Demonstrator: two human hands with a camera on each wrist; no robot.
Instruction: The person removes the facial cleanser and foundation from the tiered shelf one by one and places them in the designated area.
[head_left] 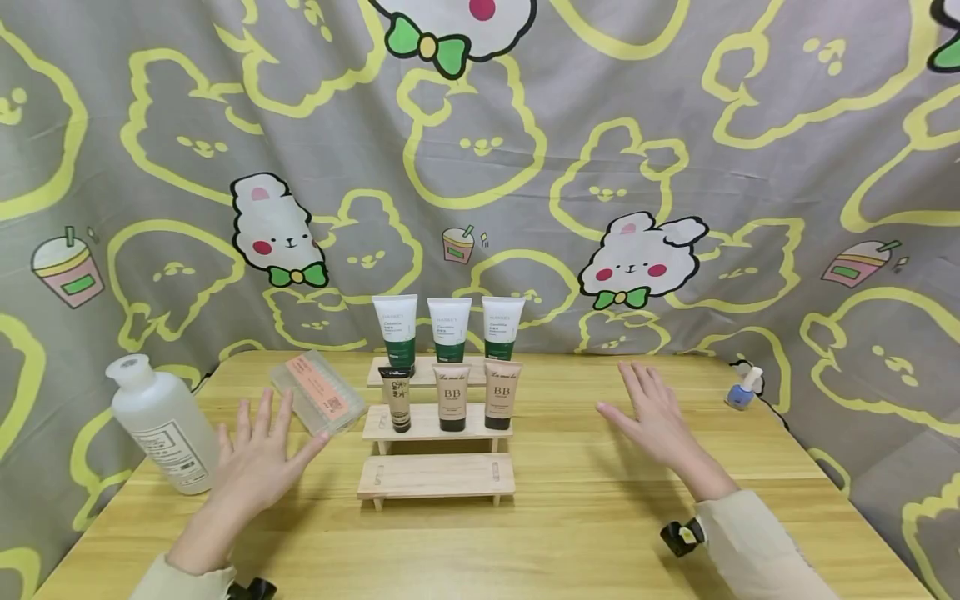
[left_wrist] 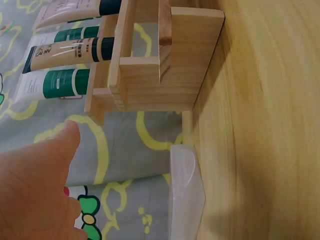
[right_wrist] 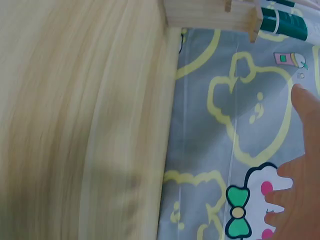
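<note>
My left hand [head_left: 258, 458], fingers spread and holding nothing, hovers over the table's left side between a translucent bottle [head_left: 167, 425] and a stepped wooden stand [head_left: 437, 477]. Just beyond its fingertips lies a clear plastic case [head_left: 318, 392] with an orange label. My right hand [head_left: 654, 421] is spread above the table right of the stand, also holding nothing. On the stand's top step are several white-and-green tubes [head_left: 448, 329]. The middle step bears two beige BB cream tubes [head_left: 452, 398] and a smaller dark-capped tube [head_left: 397, 400]; the lowest step is bare.
A small blue bottle with a white cap [head_left: 742, 390] stands near the table's right edge. Behind the wooden table [head_left: 600, 533] hangs a grey curtain [head_left: 517, 117] with yellow outlines and rabbit prints. Dark cables show at the table's back corners.
</note>
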